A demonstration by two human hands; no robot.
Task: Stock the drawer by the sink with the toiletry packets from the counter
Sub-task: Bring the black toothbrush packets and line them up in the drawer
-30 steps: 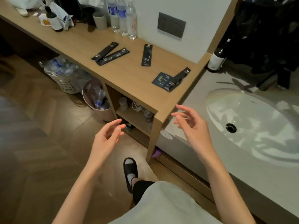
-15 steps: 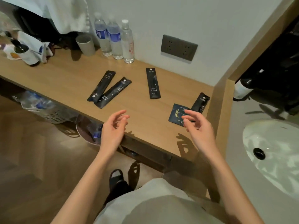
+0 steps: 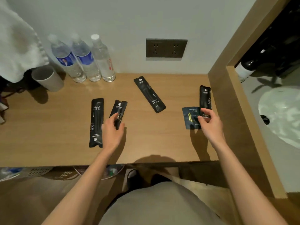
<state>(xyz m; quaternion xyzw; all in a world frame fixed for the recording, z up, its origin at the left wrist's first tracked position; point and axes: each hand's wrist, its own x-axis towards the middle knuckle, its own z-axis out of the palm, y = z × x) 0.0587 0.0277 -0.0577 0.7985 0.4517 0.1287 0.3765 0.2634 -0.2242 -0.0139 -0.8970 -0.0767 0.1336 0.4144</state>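
Observation:
Several black toothbrush packets lie on the wooden counter. My left hand rests its fingertips on the lower end of a slanted packet; a longer packet lies just left of it. Another packet lies alone in the middle. My right hand pinches the near end of the rightmost toothbrush packet, which overlaps a square dark-blue sachet. Both packets still lie flat on the counter. No drawer is visible.
Three water bottles and a grey cup stand at the back left, under a hanging white towel. A wall socket is behind. A wooden divider separates the counter from the white sink.
I have stepped closer and now look straight down on the counter. Both hands moved forward from mid-air onto packets: left onto the slanted one, right onto the rightmost one.

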